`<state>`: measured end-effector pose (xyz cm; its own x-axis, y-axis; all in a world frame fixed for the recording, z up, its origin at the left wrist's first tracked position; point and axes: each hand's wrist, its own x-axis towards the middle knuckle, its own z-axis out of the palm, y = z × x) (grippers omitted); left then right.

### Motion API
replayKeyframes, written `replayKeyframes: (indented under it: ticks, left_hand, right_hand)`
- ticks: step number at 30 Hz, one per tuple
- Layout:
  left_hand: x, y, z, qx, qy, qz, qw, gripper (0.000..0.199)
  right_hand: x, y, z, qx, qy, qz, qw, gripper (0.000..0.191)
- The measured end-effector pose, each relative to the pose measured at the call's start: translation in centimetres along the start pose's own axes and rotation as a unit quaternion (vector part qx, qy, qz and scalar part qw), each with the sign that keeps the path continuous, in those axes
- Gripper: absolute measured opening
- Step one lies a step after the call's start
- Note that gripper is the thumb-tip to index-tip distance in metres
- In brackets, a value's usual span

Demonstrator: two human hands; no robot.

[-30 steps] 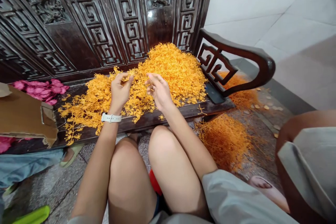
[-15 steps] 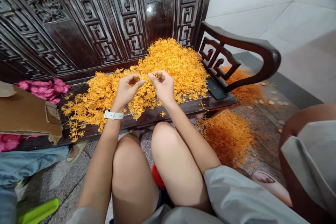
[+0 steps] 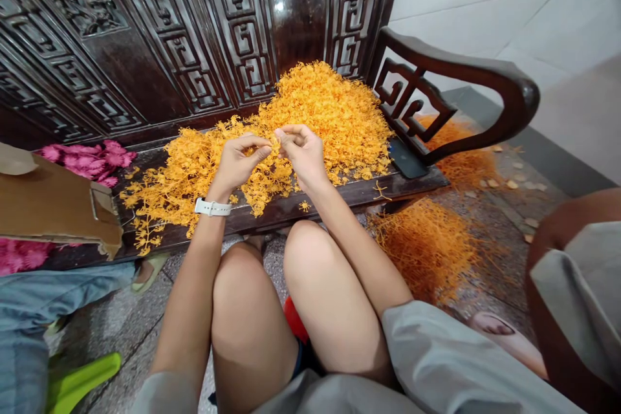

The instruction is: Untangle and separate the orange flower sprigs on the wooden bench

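Observation:
My left hand (image 3: 242, 158), with a white watch band (image 3: 212, 207) on its wrist, pinches a small orange plastic flower piece above the bench. Close by on the right, my right hand (image 3: 305, 154) pinches at the same piece, fingertips nearly meeting the left ones. The piece itself blends with the heap behind it, so its exact shape is hard to make out. Under and behind both hands spreads a large pile of orange plastic flower pieces (image 3: 334, 113), highest toward the bench's right end. A single orange piece (image 3: 304, 206) lies near the front edge.
The dark carved bench (image 3: 276, 217) has a curved armrest (image 3: 466, 71); a dark phone (image 3: 407, 158) lies beside it. Orange stem scraps (image 3: 422, 249) are heaped on the floor. A cardboard box (image 3: 58, 200) and pink flowers (image 3: 92, 162) sit left. Another person's jeans (image 3: 63, 297) show at lower left.
Both hands stay over the pile, still pinching; the right fingers have curled in a little more. The whole view has shifted slightly, with the scene moving right.

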<state>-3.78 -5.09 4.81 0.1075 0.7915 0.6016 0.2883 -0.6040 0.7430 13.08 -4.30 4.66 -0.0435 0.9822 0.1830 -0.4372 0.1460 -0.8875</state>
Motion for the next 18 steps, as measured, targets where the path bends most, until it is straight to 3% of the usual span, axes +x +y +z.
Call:
replayKeyframes:
  ticks: [10,15,18]
  left_hand:
    - [0.1,-0.4,-0.1,0.012,0.051,-0.044,0.998,0.049]
    - [0.1,-0.5,-0.2,0.005,0.076,-0.03,0.997,0.047]
    - [0.0,-0.3,-0.3,0.012,0.056,-0.025,0.998,0.045]
  right_hand:
    - [-0.1,-0.6,-0.2,0.011,-0.074,0.024,0.997,0.051]
    - [0.2,0.2,-0.2,-0.053,-0.107,-0.045,0.992,0.049]
    - [0.4,0.8,-0.3,-0.071,-0.095,-0.065,0.991,0.047]
